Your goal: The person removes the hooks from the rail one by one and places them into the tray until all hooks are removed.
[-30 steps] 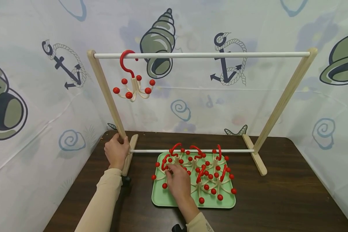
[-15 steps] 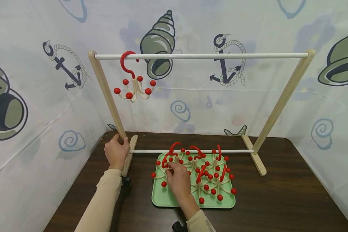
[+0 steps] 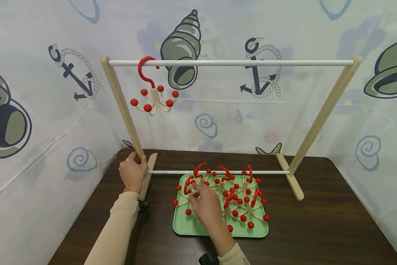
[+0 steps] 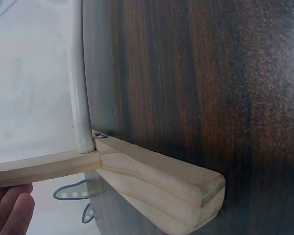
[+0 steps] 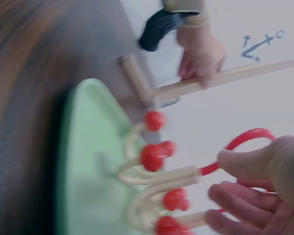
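Note:
My left hand grips the lower part of the stand's left wooden post; its fingertips show against the post in the left wrist view. My right hand is over the green tray, thumb and fingers apart beside the red hook of the leftmost hanger. In the right wrist view, the thumb overlaps that red hook, and a gap shows between thumb and fingers. Each hanger has cream arms tipped with red balls. Several lie on the tray.
One identical hanger hangs near the left end of the white top rail. A lower white bar runs behind the tray. The right post stands on a wooden foot on the dark table.
The leftmost hanger's hook tilted up slightly, then settled back. My right hand has shifted a little to the right, with its fingers spread from the hook. The left hand stays on the post.

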Demonstrator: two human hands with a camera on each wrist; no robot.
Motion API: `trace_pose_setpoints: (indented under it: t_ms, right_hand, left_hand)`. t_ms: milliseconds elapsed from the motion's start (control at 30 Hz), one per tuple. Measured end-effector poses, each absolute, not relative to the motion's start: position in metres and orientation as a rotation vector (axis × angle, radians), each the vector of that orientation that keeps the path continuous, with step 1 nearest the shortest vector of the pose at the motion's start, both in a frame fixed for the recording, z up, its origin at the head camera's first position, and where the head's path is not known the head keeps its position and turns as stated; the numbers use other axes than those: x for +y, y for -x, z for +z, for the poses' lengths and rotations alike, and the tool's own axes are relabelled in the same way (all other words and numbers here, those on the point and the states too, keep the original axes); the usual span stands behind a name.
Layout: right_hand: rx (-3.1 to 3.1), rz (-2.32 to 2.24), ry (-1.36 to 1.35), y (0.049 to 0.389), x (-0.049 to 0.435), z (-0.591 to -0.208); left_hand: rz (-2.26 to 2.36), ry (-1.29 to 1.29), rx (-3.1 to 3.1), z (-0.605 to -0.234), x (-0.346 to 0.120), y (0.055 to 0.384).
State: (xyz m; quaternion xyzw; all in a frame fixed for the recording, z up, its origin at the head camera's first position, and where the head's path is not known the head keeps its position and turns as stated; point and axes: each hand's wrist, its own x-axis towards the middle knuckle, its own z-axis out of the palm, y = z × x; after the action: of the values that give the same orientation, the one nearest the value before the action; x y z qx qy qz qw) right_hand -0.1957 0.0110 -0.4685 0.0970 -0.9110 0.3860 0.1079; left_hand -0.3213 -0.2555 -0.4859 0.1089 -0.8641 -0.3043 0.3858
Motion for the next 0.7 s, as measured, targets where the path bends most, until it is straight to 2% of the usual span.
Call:
trace_pose_setpoints:
  t_ms: [400, 533, 700]
  right_hand:
    - [-2.778, 1.553, -0.593, 0.183, 0.059, -0.387]
    - [-2.666, 1.57, -0.697, 0.188, 0.071, -0.358]
    - [-2.489, 1.532, -0.697, 0.202, 0.065, -0.323]
  left_hand:
    - [-0.771, -0.282, -2.206, -0.488, -0.257, 0.323]
    - [-0.77, -0.281, -2.204, -0.487, -0.256, 0.322]
    - [-0.773, -0.283, -2.205, -0.485, -0.255, 0.321]
